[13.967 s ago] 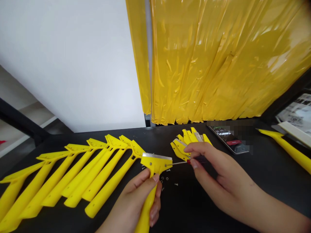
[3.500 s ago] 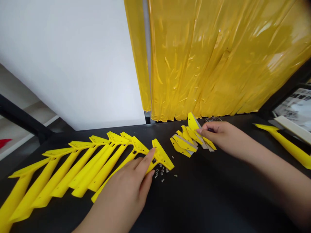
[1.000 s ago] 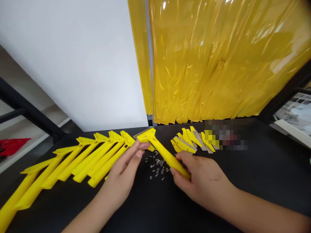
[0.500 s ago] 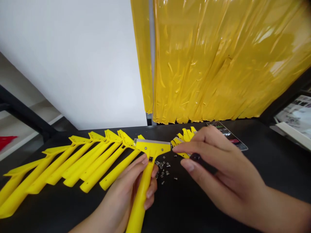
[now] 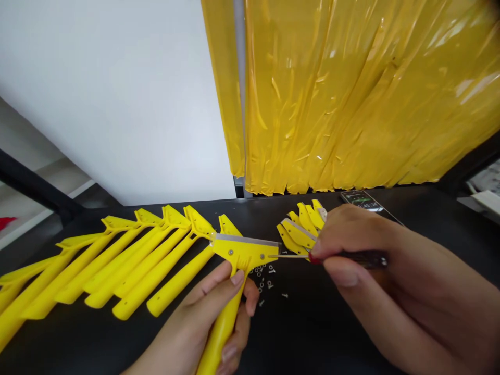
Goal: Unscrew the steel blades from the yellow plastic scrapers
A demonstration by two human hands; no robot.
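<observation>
My left hand [image 5: 219, 307] is wrapped round the handle of a yellow scraper [image 5: 250, 252], holding it with the wide head up. A metal blade strip runs along the head's top edge, and two small screws sit in its face. My right hand [image 5: 363, 250] is closed on a screwdriver [image 5: 351, 256] with a dark and red handle. Its thin shaft points left, and the tip is at the scraper head's right screw; whether it is seated there I cannot tell. Small loose screws and nuts [image 5: 261, 284] lie on the black table beyond my left fingers.
A row of yellow scraper handles [image 5: 128, 271] lies to the left on the black table [image 5: 304, 338]. Several yellow head plates [image 5: 299, 229] are piled behind my right hand. A phone-like screen [image 5: 361, 200] lies at the back right. Yellow plastic curtain [image 5: 332, 104] and white panel [image 5: 109, 94] stand behind.
My right hand has turned the screwdriver so its shaft shows and reaches the scraper's right screw. The scraper has dropped slightly in view, and the camera has shifted a little.
</observation>
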